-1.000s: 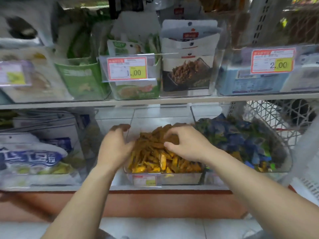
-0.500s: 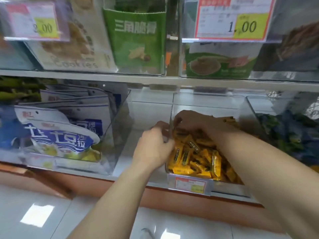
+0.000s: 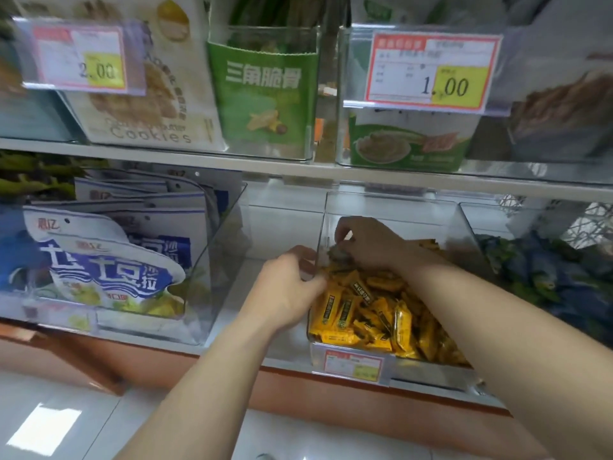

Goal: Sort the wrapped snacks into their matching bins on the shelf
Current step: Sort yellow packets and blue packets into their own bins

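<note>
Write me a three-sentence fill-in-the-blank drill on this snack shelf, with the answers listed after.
1. The right hand pinches a dark wrapped snack inside the clear bin filled with ___ wrapped snacks.
2. The upper-shelf price tag above that bin reads ___.
3. The bag behind the 2.00 tag bears the English word ___.
Answers: yellow; 1.00; Cookies.

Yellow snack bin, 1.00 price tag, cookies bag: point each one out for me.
yellow snack bin (image 3: 398, 210), head view, on its clear back wall.
1.00 price tag (image 3: 431, 73), head view, middle of the label.
cookies bag (image 3: 149, 104), head view, printed front.
</note>
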A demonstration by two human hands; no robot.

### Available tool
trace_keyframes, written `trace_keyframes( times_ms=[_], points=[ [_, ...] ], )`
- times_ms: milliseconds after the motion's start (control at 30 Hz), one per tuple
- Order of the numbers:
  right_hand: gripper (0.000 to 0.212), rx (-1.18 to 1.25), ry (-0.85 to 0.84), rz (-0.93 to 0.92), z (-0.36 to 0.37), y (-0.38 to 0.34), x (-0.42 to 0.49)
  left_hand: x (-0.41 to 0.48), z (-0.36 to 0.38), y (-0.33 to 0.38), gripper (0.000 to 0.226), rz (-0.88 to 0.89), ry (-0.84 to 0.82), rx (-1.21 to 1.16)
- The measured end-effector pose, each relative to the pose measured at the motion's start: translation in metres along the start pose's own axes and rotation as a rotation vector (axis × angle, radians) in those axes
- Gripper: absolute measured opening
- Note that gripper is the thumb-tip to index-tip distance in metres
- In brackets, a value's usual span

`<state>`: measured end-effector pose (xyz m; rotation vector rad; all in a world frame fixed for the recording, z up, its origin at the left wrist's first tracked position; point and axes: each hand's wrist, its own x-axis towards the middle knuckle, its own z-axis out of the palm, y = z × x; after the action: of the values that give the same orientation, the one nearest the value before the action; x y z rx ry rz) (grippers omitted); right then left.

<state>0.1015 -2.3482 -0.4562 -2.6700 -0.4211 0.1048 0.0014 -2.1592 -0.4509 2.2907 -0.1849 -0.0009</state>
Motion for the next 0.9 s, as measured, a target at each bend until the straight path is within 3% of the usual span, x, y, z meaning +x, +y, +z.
trace_keyframes(
  times_ms=[267,400,500,567,667,800,900],
  points=[
    [0.01,0.244,0.308,0.032,-0.064,0.009,-0.112,-0.012,0.011,0.04,0.043,0.153,0.238,0.116],
    [0.014,0.294,0.517,0.064,-0.086,0.047,-0.171,-0.012,0.034,0.058,0.028,0.194,0.131,0.072],
    [0.015,0.214,0.64,0.133,-0.098,0.083,-0.195,-0.006,0.056,0.067,0.034,0.204,0.034,0.127],
    [0.015,0.076,0.651,0.171,-0.101,0.104,-0.202,-0.002,0.071,0.078,0.043,0.235,-0.006,0.144],
    [0.013,-0.054,0.513,0.272,-0.105,0.129,-0.206,0.009,0.097,0.098,0.059,0.293,-0.097,0.22],
    [0.035,-0.328,0.304,0.377,-0.108,0.138,-0.204,0.03,0.124,0.106,0.065,0.425,-0.279,0.459],
    [0.041,-0.252,0.425,0.321,-0.104,0.125,-0.192,0.049,0.12,0.095,0.073,0.354,-0.419,0.534]
  ],
)
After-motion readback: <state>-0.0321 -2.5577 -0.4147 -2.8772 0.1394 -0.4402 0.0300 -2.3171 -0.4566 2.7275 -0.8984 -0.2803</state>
